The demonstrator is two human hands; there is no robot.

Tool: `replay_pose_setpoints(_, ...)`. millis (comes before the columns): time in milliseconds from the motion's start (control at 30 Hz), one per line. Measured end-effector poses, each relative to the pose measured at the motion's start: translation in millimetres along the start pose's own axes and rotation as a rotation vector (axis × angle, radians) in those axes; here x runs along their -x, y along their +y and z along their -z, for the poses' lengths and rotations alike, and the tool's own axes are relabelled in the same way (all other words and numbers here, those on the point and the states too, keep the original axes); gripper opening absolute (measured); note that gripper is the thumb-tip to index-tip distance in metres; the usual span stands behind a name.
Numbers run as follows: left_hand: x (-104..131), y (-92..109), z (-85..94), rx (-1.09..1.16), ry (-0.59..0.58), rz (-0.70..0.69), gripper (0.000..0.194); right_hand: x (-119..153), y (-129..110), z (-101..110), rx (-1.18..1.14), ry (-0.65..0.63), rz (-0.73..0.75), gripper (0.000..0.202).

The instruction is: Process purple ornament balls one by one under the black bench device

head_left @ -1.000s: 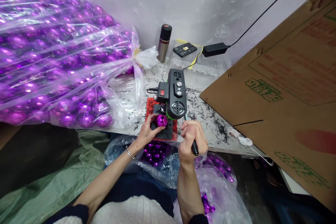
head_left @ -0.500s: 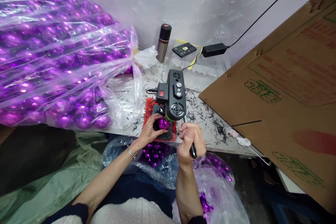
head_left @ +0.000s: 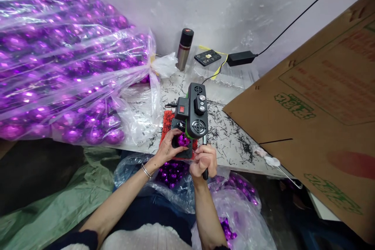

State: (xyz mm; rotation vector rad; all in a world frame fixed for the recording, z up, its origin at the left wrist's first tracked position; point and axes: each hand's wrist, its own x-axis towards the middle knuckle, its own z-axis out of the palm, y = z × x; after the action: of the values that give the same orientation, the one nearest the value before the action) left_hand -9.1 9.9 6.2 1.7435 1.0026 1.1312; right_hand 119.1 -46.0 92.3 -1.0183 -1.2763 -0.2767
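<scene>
Between the thumb and fingers of my left hand (head_left: 166,149) is a shiny purple ball (head_left: 183,139), held under the head of a small black bench drill press (head_left: 198,109). My right hand (head_left: 204,160) is wrapped round the press's lever handle (head_left: 205,172), close to the front of the table. The black base of the press (head_left: 185,153) stands on a red mat (head_left: 167,119). The ball hides the drilling tip, if there is one.
A large clear bag of purple balls (head_left: 67,66) fills the left. Behind stand a thermos (head_left: 184,49), a phone (head_left: 208,57) and a power adapter (head_left: 241,58). A cardboard box (head_left: 316,117) leans in from the right. Black shavings (head_left: 243,140) litter the table.
My right hand has swung the lever handle to the left and inward, closer to my left hand. My left hand still holds the ball in about the same place.
</scene>
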Motion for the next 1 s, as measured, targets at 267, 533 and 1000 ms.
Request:
replay_pose_setpoints(267,-0.7,1.8,-0.4,-0.005,0.001,-0.005,0.059,6.5,3.9,-0.3,-0.033,0.017,-0.012,0.038)
replay_pose_setpoints(533,-2.7,0.7,-1.0,-0.003,-0.001,0.003,0.061,9.3,7.9,-3.9,-0.083,0.044,-0.023,0.039)
replay_pose_setpoints(1000,-6.7,-0.5,-4.4,-0.076,0.015,-0.064,0.059,-10.6,0.3,1.0,-0.032,0.001,-0.06,0.039)
